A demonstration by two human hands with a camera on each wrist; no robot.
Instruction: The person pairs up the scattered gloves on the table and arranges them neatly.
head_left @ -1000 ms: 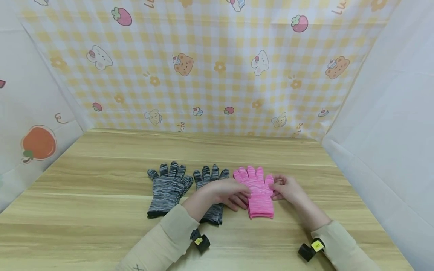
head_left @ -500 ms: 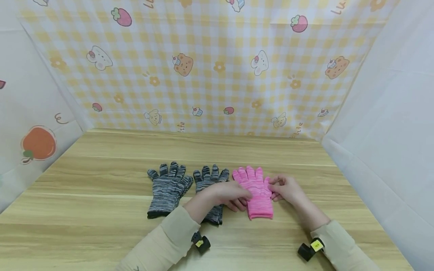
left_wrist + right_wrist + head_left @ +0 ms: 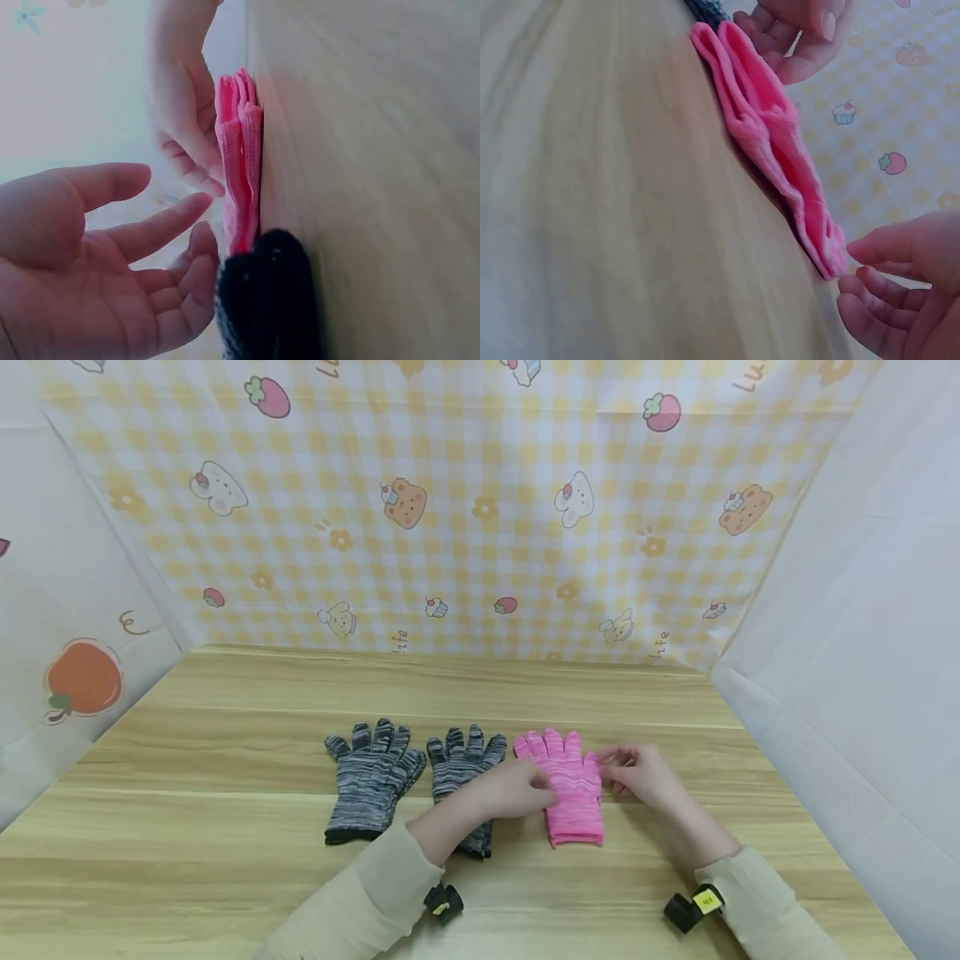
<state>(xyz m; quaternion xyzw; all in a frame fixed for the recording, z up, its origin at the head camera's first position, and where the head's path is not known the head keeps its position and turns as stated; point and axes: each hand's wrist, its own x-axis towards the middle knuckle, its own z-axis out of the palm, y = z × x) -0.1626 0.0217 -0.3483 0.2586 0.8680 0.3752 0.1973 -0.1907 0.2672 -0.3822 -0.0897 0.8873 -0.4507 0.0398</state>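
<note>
A pair of pink knit gloves (image 3: 574, 817) lies flat on the wooden table, fingers pointing away and cuffs toward me. My left hand (image 3: 516, 788) hovers at their left side, partly over the middle grey-black gloves (image 3: 452, 770); in the left wrist view its thumb and fingers are spread and loosely bent, holding nothing. At the pink pair's right edge is my right hand (image 3: 647, 775). The right wrist view shows that thumb (image 3: 885, 244) and fingers apart beside the pink cloth, gripping nothing. Both pink cuffs (image 3: 769, 124) show one above the other there.
Another grey-black pair of gloves (image 3: 366, 789) lies at the left end of the row. Behind the table (image 3: 225, 893) hangs a yellow checked cloth (image 3: 480, 460). White cloth walls (image 3: 862, 635) stand at both sides.
The pink gloves have shifted slightly left. My right hand has drawn back a little from their edge, its fingers loosening. My left hand's fingers have lifted up from the table beside them.
</note>
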